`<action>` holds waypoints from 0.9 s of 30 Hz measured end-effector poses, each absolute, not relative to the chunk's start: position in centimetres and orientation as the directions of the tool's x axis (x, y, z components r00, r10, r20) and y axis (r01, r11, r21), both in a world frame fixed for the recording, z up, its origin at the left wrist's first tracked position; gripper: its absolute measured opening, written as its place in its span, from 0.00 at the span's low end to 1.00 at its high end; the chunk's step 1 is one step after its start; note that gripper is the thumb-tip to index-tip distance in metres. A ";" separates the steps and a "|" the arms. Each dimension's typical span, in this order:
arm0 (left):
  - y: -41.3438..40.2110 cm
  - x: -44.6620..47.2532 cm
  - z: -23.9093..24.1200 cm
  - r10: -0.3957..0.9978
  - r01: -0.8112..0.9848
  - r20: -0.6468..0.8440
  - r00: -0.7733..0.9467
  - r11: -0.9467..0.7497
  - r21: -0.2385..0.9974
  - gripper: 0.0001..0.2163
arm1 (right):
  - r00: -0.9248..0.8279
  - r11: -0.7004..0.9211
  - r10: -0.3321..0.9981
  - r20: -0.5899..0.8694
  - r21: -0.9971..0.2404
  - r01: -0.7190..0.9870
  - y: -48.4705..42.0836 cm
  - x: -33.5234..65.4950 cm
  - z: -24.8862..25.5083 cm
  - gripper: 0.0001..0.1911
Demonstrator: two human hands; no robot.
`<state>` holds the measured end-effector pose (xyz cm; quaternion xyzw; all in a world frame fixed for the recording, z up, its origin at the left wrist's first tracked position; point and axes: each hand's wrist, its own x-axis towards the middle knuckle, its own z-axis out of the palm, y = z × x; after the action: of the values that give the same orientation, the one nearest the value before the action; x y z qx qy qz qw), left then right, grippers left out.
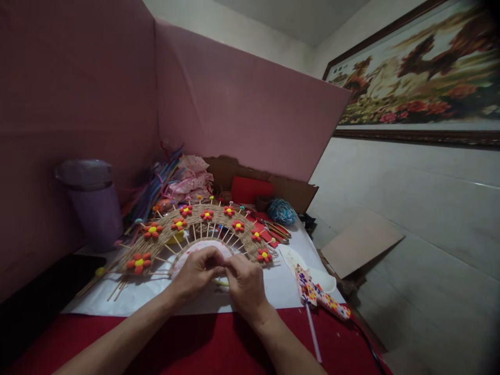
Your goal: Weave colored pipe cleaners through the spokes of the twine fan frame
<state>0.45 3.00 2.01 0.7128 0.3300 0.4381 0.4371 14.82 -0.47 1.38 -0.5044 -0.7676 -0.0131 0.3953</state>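
Left hand (pixel 201 268) and right hand (pixel 244 284) meet, fingers bunched narrow, can't tell if gripping anything, near side of twine fan (pixel 219 214), rested on white sheet (pixel 281 286) probably to free both

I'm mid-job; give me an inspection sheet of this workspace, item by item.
Surface: white sheet over red cloth.
Work things: woven fan with orange and red flowers, on the sheet.
Clutter: pliers and blue yarn ball at back right; purple container at left.
Hands: left hand and right hand together before the fan; anything pinched is hidden.
Cables: dark cord from the glue gun at right.
Surroundings: pink panels behind and left; framed picture on right wall.
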 end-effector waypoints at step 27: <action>3.7 -0.9 2.4 0.811 -0.224 0.140 0.567 -0.012 0.975 0.13 | -0.320 0.761 0.617 0.719 -0.443 0.474 -0.2 15.2 2.2 0.10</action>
<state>-0.86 3.73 2.39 0.5925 0.2479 0.3935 0.6578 15.21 -0.17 2.23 -0.3372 -0.8088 0.0756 0.4758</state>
